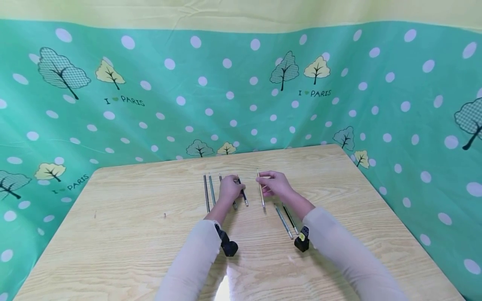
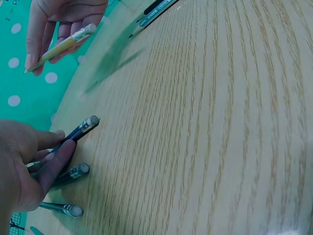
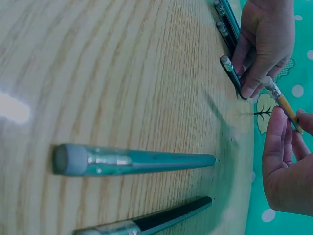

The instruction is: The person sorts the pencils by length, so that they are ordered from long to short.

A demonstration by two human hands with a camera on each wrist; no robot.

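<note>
My left hand (image 1: 229,190) pinches a dark pencil (image 1: 244,196) with thumb and fingers; its eraser end points toward me. In the left wrist view the pencil (image 2: 84,128) lies low by the tabletop. My right hand (image 1: 278,184) holds a yellow pencil (image 1: 261,191) above the table between thumb and fingers, its eraser end (image 3: 269,83) down toward me; a shadow falls below it. Left of and under my left hand lie a dark pencil (image 1: 206,196), a teal pencil (image 1: 212,190) and another dark pencil (image 1: 235,205), partly hidden.
Near my right wrist lie a teal pencil (image 3: 161,162) and a black pencil (image 3: 171,215), side by side. The wooden table (image 1: 132,234) meets a green dotted curtain (image 1: 162,125) at its back and sides. Black wrist cameras (image 1: 229,247) sit on both sleeves.
</note>
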